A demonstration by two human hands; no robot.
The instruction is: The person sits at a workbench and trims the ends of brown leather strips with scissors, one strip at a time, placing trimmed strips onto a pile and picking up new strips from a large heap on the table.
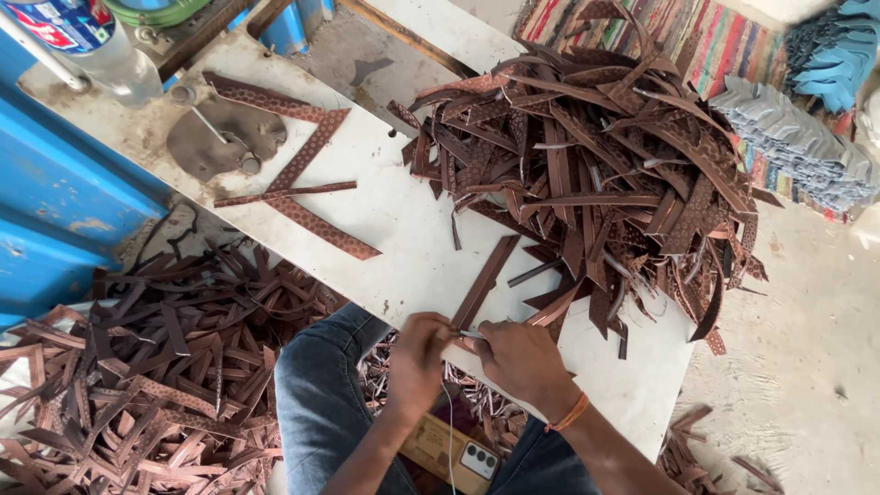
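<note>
Brown leather strip (pixel 484 280) lies slanted on the white worktop (pixel 403 220), its near end at the front edge between both hands. Left hand (pixel 417 353) has its grip closed on this end; right hand (pixel 521 357) pinches it together with a small blade-like tool, too small to tell. Behind, a big heap of strips (pixel 596 156) covers the worktop. More strips on the floor (pixel 147 367) lie at left.

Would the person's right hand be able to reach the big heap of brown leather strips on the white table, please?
Probably yes: the right hand sits at the table's near edge, the heap lies just beyond it, and nothing stands between.
</note>
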